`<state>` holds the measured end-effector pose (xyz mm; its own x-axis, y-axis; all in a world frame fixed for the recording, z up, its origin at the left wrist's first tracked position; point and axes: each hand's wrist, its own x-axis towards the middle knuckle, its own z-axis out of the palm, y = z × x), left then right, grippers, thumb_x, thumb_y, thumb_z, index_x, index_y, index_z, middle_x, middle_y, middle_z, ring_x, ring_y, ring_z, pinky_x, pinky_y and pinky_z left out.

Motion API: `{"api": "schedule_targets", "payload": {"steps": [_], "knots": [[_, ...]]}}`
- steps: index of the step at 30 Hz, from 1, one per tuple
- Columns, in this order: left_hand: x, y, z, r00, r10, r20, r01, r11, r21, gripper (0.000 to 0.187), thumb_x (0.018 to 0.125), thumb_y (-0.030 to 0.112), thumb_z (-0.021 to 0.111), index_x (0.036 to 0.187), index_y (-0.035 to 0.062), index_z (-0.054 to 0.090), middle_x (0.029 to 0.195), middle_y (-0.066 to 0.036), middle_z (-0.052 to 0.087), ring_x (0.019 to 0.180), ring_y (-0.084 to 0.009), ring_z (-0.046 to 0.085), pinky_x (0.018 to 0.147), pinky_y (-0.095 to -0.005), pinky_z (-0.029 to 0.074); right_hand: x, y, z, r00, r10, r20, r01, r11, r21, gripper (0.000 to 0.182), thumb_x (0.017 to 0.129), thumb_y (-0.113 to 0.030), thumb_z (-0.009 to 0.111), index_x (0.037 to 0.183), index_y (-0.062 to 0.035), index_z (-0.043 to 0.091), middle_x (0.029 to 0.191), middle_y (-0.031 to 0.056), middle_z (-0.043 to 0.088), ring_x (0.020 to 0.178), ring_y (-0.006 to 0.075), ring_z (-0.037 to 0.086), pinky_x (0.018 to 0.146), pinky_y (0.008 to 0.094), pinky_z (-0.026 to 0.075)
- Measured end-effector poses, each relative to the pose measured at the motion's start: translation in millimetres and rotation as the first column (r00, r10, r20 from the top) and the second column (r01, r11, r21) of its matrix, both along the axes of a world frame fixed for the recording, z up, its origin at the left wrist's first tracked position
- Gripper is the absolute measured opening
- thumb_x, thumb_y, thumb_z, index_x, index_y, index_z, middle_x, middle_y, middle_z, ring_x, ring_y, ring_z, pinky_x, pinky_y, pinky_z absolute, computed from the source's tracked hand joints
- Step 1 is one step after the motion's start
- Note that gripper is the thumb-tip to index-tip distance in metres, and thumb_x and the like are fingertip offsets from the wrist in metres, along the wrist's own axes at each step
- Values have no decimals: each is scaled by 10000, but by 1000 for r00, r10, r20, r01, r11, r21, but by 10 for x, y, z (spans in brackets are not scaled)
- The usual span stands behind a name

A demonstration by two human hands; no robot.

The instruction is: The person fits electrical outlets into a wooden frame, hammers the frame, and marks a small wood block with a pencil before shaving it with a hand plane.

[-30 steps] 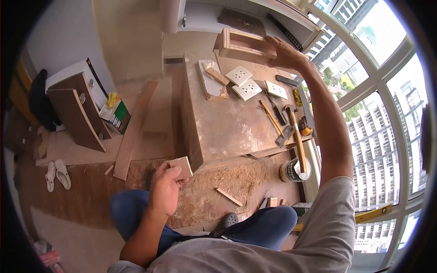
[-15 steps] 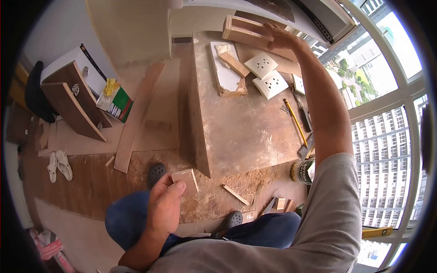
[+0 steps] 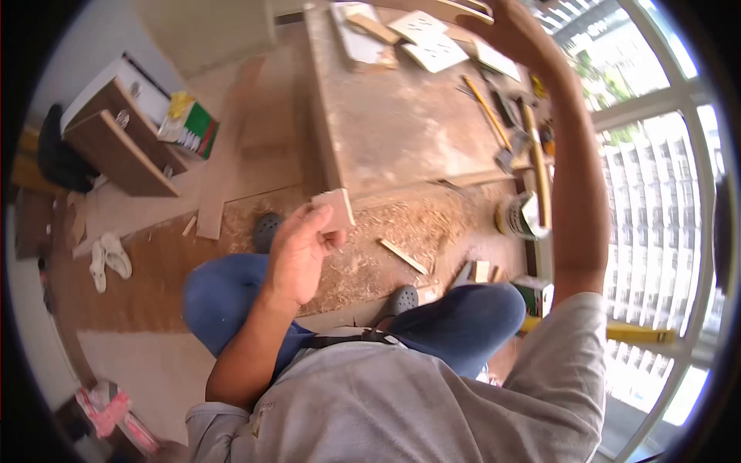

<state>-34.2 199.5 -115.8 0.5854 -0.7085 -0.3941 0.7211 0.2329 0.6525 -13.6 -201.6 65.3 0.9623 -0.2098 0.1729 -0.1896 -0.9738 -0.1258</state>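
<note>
My left hand (image 3: 297, 255) pinches a small flat wooden block (image 3: 333, 210) between thumb and fingers, held above the floor by the workbench's near corner. At the top edge of the view, my right hand (image 3: 509, 31) reaches over the far side of the bench. Its thumb and fingers lie around a pale-edged wooden box (image 3: 463, 9), most of which is cut off by the frame. Blur softens this hand. Near it on the bench (image 3: 401, 127) lie white socket plates (image 3: 434, 52) and a white panel (image 3: 356, 35) with a wood strip (image 3: 372, 28) on it.
A yellow pencil (image 3: 485, 108), a hammer-like tool (image 3: 534, 154) and a tin (image 3: 519, 214) are at the bench's right side. Wood shavings (image 3: 347, 266) and a thin stick (image 3: 403, 256) cover the floor. Drawer parts (image 3: 127, 158) and a green-white box (image 3: 189, 127) stand left; windows (image 3: 648, 208) right.
The view has tilted down, so the bench sits higher in it. My right hand has come closer with the box, away from the bench's far edge. My left hand still holds the block.
</note>
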Motion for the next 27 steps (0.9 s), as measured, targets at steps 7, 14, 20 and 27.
{"api": "schedule_targets", "payload": {"steps": [7, 14, 20, 27], "knots": [[-157, -134, 133, 1000, 2, 31, -4, 999, 46, 196, 979, 280, 710, 1076, 113, 676, 995, 3, 678, 878, -109, 612, 838, -274, 505, -2145, 1007, -369, 902, -369, 223, 249, 868, 429, 227, 998, -200, 640, 1069, -14, 750, 916, 183, 763, 895, 274, 752, 831, 391, 561], [144, -261, 305, 958, -21, 284, -15, 992, 127, 205, 938, 304, 759, 1035, 137, 691, 960, 26, 660, 873, -102, 599, 840, -297, 488, -1500, 157, -1274, 905, -361, 226, 378, 925, -39, 299, 996, -267, 579, 1062, -22, 737, 1119, 266, 699, 1061, 430, 661, 943, 519, 521], [397, -196, -38, 997, -7, 79, -9, 978, 207, 245, 959, 303, 732, 1107, 117, 673, 1032, -26, 649, 885, -164, 608, 853, -361, 512, -1390, -25, -1514, 882, -470, 39, 472, 879, -69, 274, 967, -241, 604, 1096, -38, 735, 1109, 256, 722, 1055, 440, 673, 933, 507, 521], [458, -172, -147, 992, -62, -106, 72, 993, 90, 283, 964, 298, 728, 1150, 97, 657, 1006, -33, 645, 893, -173, 604, 850, -378, 521, -1564, 1351, -1117, 688, -589, 423, -268, 336, 903, 202, 1077, -202, 607, 1030, -7, 634, 826, 63, 678, 719, 129, 678, 678, 301, 605]]}}
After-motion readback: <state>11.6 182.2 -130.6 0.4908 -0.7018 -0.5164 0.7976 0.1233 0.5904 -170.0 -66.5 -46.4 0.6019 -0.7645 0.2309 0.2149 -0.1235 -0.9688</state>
